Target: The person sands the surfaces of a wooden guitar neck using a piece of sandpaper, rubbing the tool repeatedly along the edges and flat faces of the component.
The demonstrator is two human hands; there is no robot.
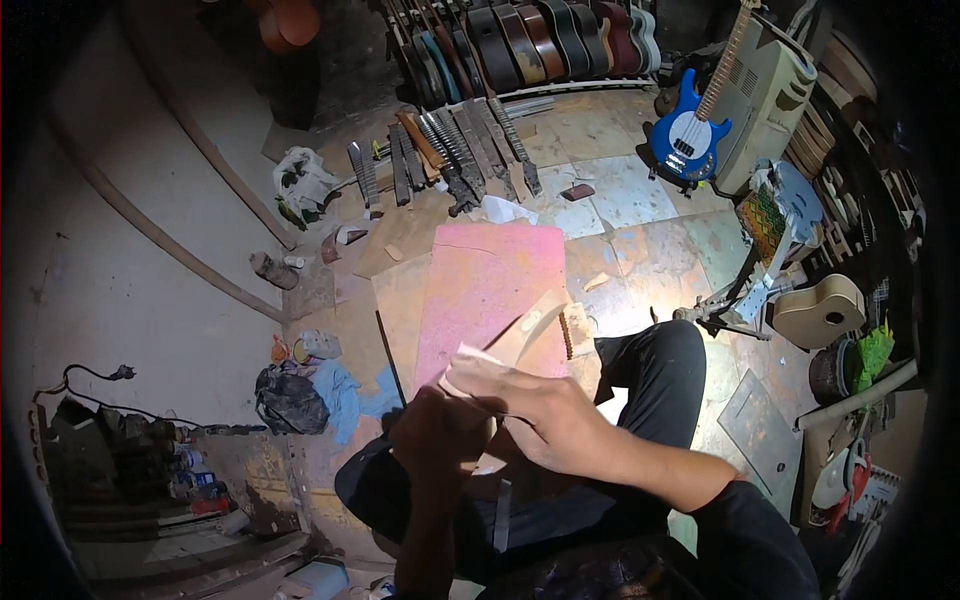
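Observation:
Both my hands meet above my lap, near the close end of a pink board [490,270]. My right hand [550,415] is closed, its fingers pressed on a pale, folded sheet-like piece [470,370]. Just left of it, in shadow, my left hand [435,430] is wrapped round something mostly hidden by the fingers. Below the hands a bit of pale wood [490,464] shows. Beyond them a curved strip of light wood [535,322] lies across the board's right edge. Beside that strip is a small pale block [580,325] with a brown ridged edge.
Several dark files or rasps [460,145] lie ahead on the floor, before a row of guitars [530,45]. A blue bass guitar [688,130] stands at the far right, a small guitar body [818,312] nearer. On the left are a blue cloth [345,395] and black bag [290,400].

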